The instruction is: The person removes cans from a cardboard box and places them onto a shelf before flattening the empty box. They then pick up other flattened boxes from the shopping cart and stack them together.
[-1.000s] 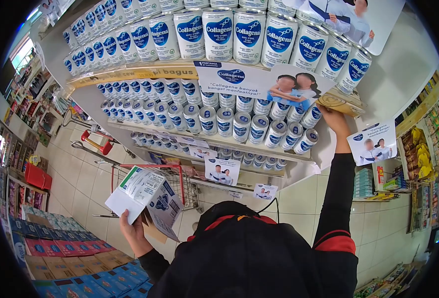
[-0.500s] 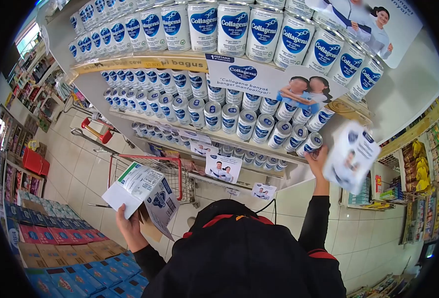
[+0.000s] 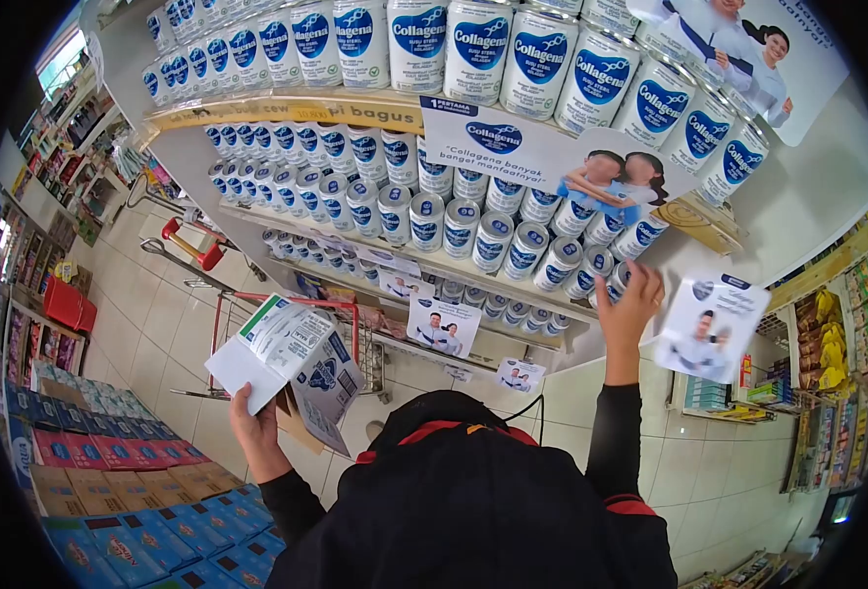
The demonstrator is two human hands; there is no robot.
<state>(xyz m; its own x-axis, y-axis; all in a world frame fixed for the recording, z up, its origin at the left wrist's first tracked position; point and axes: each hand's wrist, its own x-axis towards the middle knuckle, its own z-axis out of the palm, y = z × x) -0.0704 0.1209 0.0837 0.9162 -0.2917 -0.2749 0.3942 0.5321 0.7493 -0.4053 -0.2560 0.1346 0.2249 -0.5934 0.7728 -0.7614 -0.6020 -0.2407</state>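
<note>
My left hand [image 3: 254,430] grips an opened cardboard box [image 3: 324,381] by its raised flap, low on the left beside the shopping cart. White printing and a blue heart logo mark the box; its inside is mostly hidden. On the other side, my right hand [image 3: 630,312] is raised with fingers apart at the right end of the middle shelf. Its fingertips overlap a white and blue milk can [image 3: 619,279] at the end of the front row. Another can [image 3: 581,283] stands just left of the fingers.
Rows of matching cans [image 3: 360,206] fill the display shelves. A hanging promo card [image 3: 713,332] dangles right of my right hand. The shopping cart [image 3: 360,339] stands behind the box. Stacked blue cartons [image 3: 149,545] lie at lower left, and a red basket [image 3: 69,312] sits farther off.
My right hand has risen slightly and its fingers have spread at the end can. The hanging card has swung to the right and lower. My left hand still holds the box.
</note>
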